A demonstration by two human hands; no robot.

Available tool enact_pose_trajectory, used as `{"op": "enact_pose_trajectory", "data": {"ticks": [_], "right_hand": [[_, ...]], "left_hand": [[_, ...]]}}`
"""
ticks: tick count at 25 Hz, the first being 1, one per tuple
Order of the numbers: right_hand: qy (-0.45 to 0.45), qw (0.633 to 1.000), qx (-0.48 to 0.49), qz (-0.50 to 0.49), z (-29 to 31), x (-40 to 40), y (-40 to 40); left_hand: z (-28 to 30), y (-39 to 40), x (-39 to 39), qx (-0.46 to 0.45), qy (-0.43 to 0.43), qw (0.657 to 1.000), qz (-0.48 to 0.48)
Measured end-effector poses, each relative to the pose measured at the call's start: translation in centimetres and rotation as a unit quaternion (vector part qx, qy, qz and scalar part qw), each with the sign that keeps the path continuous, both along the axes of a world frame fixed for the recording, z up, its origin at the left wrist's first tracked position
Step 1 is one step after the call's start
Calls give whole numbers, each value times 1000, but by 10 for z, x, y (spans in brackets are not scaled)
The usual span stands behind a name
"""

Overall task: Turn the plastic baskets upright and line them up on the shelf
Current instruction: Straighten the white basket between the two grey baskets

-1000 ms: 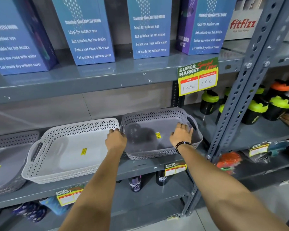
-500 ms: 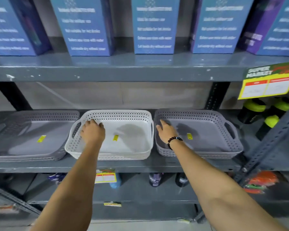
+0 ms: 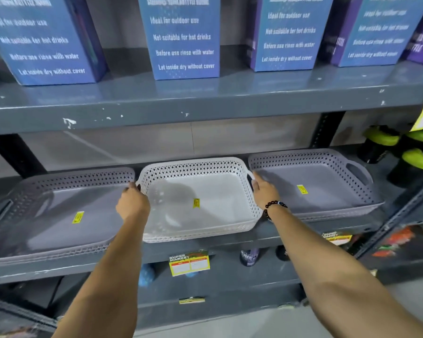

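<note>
The white basket point(image 3: 200, 198) sits upright, mouth up, on the grey shelf point(image 3: 230, 242), long axis along it. Its end rims are gripped by the left hand point(image 3: 132, 203) and right hand point(image 3: 264, 191).

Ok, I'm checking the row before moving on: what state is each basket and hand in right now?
Left grey basket: upright on the shelf, empty.
White basket: upright, empty, held at both ends.
Right grey basket: upright, empty, untouched.
Left hand: grip closed on the white basket's left rim.
Right hand: fingers at the white basket's right handle.
</note>
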State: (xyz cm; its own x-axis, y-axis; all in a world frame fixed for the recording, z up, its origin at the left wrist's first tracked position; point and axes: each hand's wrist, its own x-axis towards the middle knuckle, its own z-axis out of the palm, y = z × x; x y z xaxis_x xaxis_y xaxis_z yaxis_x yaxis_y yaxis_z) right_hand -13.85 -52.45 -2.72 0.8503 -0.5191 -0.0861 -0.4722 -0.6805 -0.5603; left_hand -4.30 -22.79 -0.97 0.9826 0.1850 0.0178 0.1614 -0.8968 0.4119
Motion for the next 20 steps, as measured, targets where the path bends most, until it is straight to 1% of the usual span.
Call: {"op": "enact_pose_trajectory", "data": {"ticks": [5, 7, 10, 12, 16, 20], "right_hand": [[-13, 997, -82, -3, 6, 0, 4], [-14, 996, -83, -3, 11, 6, 5], [28, 998, -60, 14, 11, 15, 5], [45, 997, -53, 22, 8, 16, 3], [47, 994, -92, 25, -1, 19, 2], [43, 992, -112, 32, 0, 22, 1]], "left_hand": [[1, 8, 5, -1, -18, 1000, -20], [2, 8, 6, 1, -11, 999, -37], [-1, 11, 8, 9, 12, 998, -54], [-6, 12, 7, 17, 9, 998, -59], [-11, 14, 9, 29, 6, 998, -63], [-10, 12, 14, 30, 2, 997, -68]]}}
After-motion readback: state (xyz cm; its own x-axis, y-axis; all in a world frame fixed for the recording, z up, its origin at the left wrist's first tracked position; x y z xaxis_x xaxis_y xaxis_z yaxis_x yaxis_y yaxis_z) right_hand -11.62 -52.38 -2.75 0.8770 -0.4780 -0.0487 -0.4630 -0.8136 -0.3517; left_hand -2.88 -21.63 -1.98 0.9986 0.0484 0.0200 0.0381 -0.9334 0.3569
